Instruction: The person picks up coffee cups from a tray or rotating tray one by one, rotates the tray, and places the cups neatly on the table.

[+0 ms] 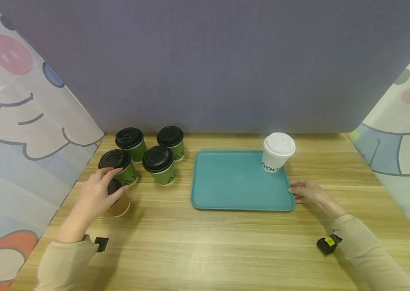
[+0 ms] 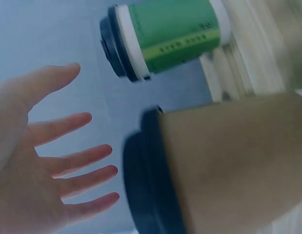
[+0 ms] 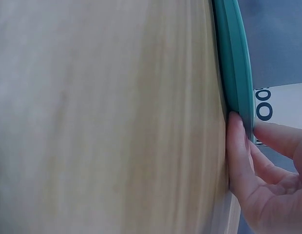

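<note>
My left hand [image 1: 97,192] is over a brown paper cup [image 1: 120,205] with a dark lid, at the left of the table. In the left wrist view its fingers [image 2: 87,178] are spread and nearly straight, apart from the brown cup's lid [image 2: 151,170]. Beyond it stand several green paper cups with black lids, one green cup [image 1: 126,173] right behind the hand. My right hand [image 1: 307,191] pinches the right rim of a teal tray [image 1: 239,182], thumb on one side and fingers on the other. A white cup [image 1: 277,151] with a white lid stands upright at the tray's back right corner.
A grey panel [image 1: 227,72] rises behind the wooden table [image 1: 205,246]. Printed cartoon sheets [image 1: 19,133] line both sides. More green cups, including one front green cup [image 1: 163,176], stand between the left hand and the tray.
</note>
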`<state>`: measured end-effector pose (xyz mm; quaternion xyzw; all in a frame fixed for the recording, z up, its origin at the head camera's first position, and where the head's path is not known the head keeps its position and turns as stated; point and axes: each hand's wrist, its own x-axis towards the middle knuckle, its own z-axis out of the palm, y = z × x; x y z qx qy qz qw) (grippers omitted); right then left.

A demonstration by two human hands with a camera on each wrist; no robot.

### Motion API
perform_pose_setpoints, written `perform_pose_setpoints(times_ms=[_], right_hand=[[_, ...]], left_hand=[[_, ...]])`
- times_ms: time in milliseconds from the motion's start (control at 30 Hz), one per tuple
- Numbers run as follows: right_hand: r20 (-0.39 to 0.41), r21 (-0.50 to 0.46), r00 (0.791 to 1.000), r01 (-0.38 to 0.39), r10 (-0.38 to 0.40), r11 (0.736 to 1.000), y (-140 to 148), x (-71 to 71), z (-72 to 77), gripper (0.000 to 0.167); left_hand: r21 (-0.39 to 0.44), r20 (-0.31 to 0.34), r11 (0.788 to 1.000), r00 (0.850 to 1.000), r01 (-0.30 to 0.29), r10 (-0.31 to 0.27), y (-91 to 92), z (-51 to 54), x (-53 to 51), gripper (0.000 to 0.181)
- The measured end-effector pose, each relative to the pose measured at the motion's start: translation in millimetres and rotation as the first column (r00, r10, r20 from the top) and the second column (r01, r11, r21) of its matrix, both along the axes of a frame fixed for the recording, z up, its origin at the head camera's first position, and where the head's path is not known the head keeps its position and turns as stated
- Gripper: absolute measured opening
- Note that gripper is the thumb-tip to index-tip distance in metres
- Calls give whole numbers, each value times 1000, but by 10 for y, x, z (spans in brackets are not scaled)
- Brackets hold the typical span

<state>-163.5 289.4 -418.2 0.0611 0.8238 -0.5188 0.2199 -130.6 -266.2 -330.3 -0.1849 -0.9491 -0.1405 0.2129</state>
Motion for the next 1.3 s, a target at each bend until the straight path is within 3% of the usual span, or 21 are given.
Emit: perform_pose_setpoints(times_ms=[367, 667, 967, 1300], right_hand=[[-3, 15, 1000, -8, 8, 1000, 3, -8, -2, 52], [0, 20, 1000, -18, 18, 1000, -4, -6, 8, 52], [3, 22, 1000, -15, 15, 1000, -11, -3, 21, 52], [10, 20, 1000, -10, 10, 1000, -13, -7, 26, 52]], left_hand=[[-12, -62, 987, 985, 161, -162, 360, 86, -87, 44], [-10, 6, 978, 978, 208, -208, 726, 79, -185, 47], [-55, -2, 952, 954, 300, -301, 1100, 99, -324, 45], [-90, 74, 931, 935, 353, -347, 1503, 123, -487, 44]])
